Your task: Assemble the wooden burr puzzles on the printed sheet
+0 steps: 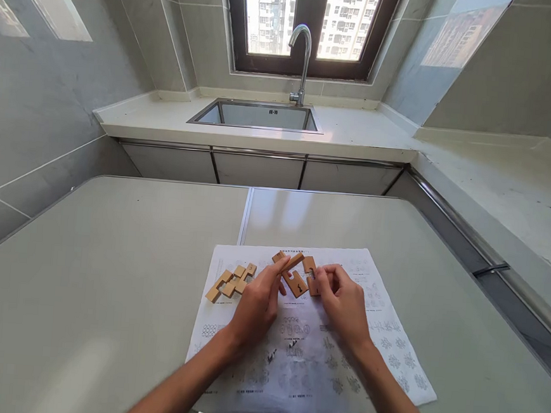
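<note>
A printed paper sheet [301, 361] lies on the grey table [108, 270]. Several flat wooden puzzle pieces [297, 284] sit together at its top middle. My left hand [258, 304] pinches the upper piece [291, 261] with its fingertips. My right hand [344, 304] has its fingers curled onto the right-hand piece [312, 272] of the same group. A second cluster of wooden pieces [230, 283] rests untouched at the sheet's left edge, just left of my left hand.
Beyond the table, a white counter [357, 133] carries a steel sink [258, 116] and a chrome tap [302, 62] below a window. Tiled walls stand on both sides. The counter runs on along the right [506, 186].
</note>
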The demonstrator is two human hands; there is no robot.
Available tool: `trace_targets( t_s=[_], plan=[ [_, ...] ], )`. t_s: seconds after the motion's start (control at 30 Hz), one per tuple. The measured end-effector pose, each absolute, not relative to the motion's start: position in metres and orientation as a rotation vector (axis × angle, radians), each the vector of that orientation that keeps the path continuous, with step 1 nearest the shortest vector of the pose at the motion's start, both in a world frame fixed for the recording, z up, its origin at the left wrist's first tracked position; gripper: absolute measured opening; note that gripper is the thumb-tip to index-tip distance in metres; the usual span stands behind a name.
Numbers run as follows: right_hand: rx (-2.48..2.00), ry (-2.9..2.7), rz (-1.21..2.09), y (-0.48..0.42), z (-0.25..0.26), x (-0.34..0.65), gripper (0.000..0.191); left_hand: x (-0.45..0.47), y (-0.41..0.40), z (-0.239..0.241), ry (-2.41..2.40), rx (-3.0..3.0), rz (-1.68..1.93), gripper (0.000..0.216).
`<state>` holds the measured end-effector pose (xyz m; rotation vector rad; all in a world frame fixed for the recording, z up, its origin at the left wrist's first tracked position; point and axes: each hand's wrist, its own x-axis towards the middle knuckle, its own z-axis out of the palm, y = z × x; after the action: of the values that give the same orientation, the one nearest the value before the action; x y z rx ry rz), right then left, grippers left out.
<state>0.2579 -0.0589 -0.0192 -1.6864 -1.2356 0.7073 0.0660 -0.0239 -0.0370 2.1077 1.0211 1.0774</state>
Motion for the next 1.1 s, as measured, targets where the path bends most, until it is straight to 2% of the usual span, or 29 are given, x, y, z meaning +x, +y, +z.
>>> trace_targets(
  t_s=[0.13, 0.3, 1.1],
  plan=[
    [-1.874, -1.414, 0.413, -0.057, -0.03, 0.263, 0.029, 0.066, -0.024, -0.036, 0.997, 2.106, 1.075, 0.046],
    [-1.942, -1.53, 0.293, -0.056, -0.043, 0.263, 0.03, 0.066, -0.025, -0.036, 0.98, 2.078, 1.061, 0.045],
    [-1.87, -1.595, 0.359, -0.057, -0.041, 0.262, 0.022, 0.065, -0.025, -0.033, 0.977, 2.039, 1.058, 0.044]
  ],
)
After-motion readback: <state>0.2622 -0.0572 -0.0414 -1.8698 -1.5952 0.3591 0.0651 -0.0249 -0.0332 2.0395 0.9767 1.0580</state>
